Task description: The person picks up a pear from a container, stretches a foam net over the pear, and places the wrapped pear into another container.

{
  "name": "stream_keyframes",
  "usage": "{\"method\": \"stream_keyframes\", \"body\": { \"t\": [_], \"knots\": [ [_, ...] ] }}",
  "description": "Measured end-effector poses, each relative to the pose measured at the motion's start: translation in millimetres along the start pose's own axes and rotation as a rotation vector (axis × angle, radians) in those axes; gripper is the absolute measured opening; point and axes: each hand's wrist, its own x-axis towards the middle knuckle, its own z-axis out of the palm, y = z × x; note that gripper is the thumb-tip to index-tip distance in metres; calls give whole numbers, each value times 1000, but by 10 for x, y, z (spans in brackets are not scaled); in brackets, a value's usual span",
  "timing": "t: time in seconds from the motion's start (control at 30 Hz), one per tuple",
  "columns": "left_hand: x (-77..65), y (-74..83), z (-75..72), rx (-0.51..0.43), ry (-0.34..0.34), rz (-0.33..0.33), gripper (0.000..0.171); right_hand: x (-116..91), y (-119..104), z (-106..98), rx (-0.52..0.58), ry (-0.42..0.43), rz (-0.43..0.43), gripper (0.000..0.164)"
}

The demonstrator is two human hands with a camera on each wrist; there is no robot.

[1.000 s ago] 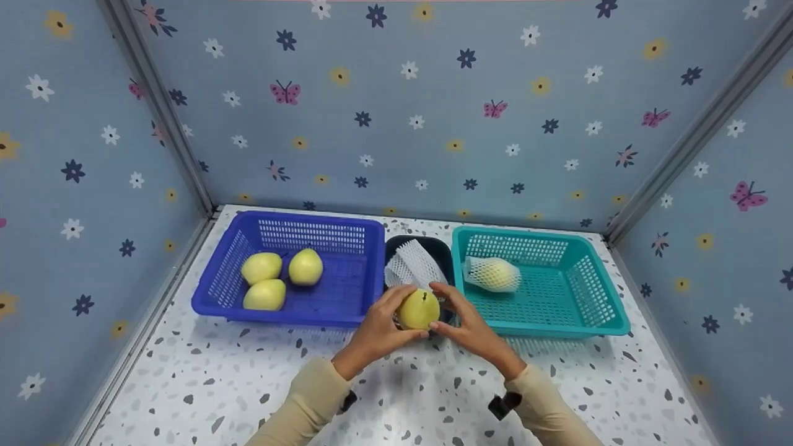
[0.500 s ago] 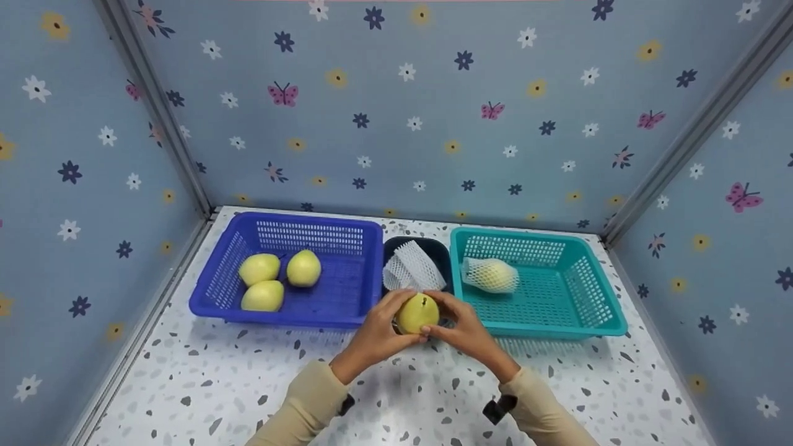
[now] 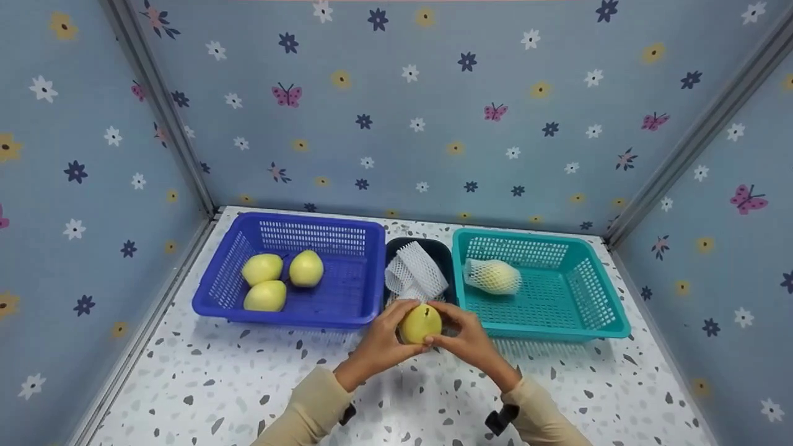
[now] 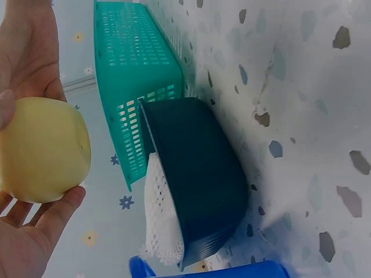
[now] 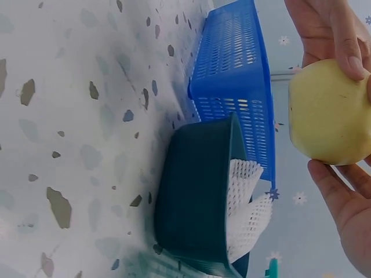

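Centrally, a pear (image 3: 421, 324) is clasped by curved hands (image 3: 379, 344) (image 3: 469, 342); contained are three pears (image 3: 306, 269) (blue basket (image 3: 344, 282)), foam nets (image 3: 422, 269) (dark tub (image 4: 197, 174)) and a netted pear (image 3: 499, 277) (teal basket (image 3: 548, 310)).

"What's being held?"
"A pear (image 5: 327, 116), between the left hand (image 5: 322, 26) at the view's top and the right hand (image 5: 355, 226) lower down, fingers (image 5: 326, 186) of each touching it."
"And nearby?"
"A dark green tub (image 5: 194, 191) on the speckled bench (image 5: 75, 147), white netting (image 5: 249, 223) poking out of it."
"Behind that?"
"A blue basket (image 5: 223, 87) with slotted sides, and a flowered wall (image 5: 290, 234)."
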Motion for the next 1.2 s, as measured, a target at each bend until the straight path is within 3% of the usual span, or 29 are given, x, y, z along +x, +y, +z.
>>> {"method": "stream_keyframes", "body": {
  "t": [0.43, 0.63, 0.83, 1.2],
  "knots": [
    [-187, -108, 122, 38, -22, -43, 67, -160, 166, 107, 7, -5, 37, 56],
    [-275, -152, 192, 6, -47, -102, 68, -226, 242, 153, 9, -36, 88, 57],
    [-358, -227, 247, 0, -63, -110, 66, -263, 335, 206, 22, -76, 145, 56],
    [-445, -338, 346, -49, -110, -226, 65, -316, 468, 264, 25, -109, 195, 56]
  ]
}}
